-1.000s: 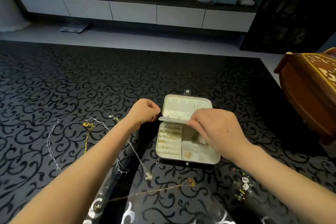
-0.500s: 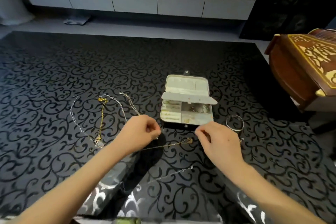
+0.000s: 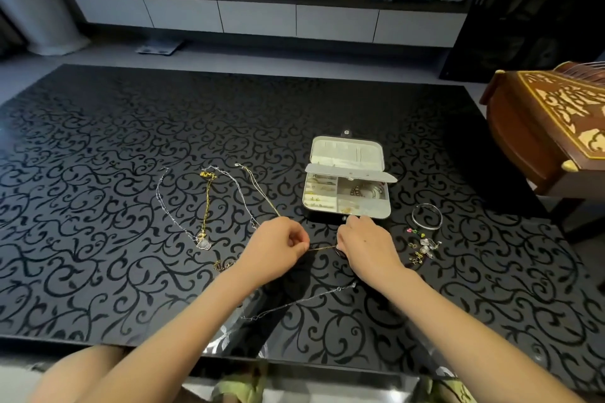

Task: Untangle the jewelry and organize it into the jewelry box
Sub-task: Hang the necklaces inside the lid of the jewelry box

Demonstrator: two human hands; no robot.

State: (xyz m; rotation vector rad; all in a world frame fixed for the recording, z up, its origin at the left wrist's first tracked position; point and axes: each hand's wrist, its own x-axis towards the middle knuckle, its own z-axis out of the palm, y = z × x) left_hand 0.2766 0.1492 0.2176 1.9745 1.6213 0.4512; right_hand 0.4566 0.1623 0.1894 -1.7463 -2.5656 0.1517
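The black swirl-patterned glass table (image 3: 98, 141) is cut off at its near edge. On it stands the open white compartmented jewelry box (image 3: 345, 154), its contents too small to identify. Just in front, the left hand (image 3: 278, 247) and right hand (image 3: 366, 247) each pinch a thin gold chain (image 3: 322, 248), whose ends are hidden by their curled fingers.

The left hand (image 3: 278, 247) and right hand (image 3: 366, 247) are showing bare, as are both forearms (image 3: 183, 321) down to the frame's lower edge; a bare knee (image 3: 59, 376) is peeking in at lower left; an olive-green garment (image 3: 240, 387) with pale markings is showing along the bottom edge, centre and lower right.
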